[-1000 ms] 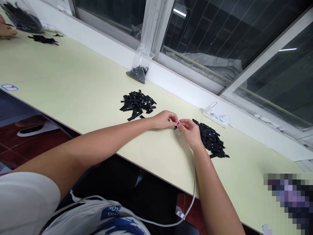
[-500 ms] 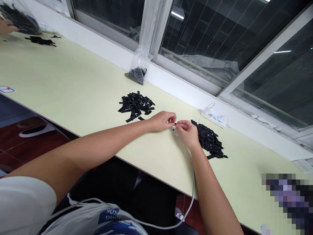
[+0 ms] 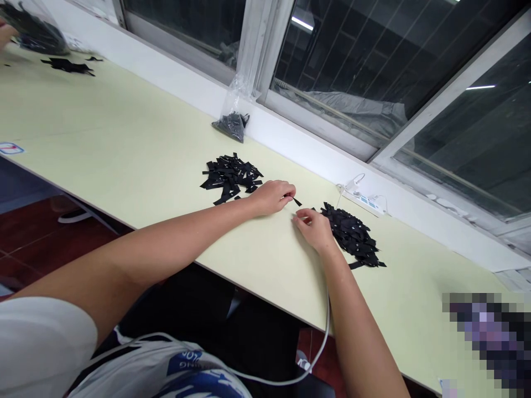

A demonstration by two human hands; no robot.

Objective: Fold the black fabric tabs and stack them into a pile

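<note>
My left hand (image 3: pixel 274 197) is closed in a pinch on a short black fabric strip (image 3: pixel 297 202), whose free end points down to the right. The hand is just right of a loose pile of black strips (image 3: pixel 230 176). My right hand (image 3: pixel 315 228) is a little lower and to the right, apart from the strip. Its thumb and forefinger curl together low over the table, and anything between the tips is hidden. Beside it lies a denser heap of black strips (image 3: pixel 354 235), with small pale spots showing on some pieces.
A clear plastic bag (image 3: pixel 231 126) with dark pieces stands against the window ledge. A white power strip (image 3: pixel 365 202) lies behind the right heap. A white cable (image 3: pixel 327 315) hangs over the table's front edge. At far left are another person's hand (image 3: pixel 5 34) and more black strips (image 3: pixel 68 66).
My hands have separated. The left hand has moved slightly up and left with the strip, and the right hand has let go of it and dropped slightly. A dark dot on the table is now out of sight.
</note>
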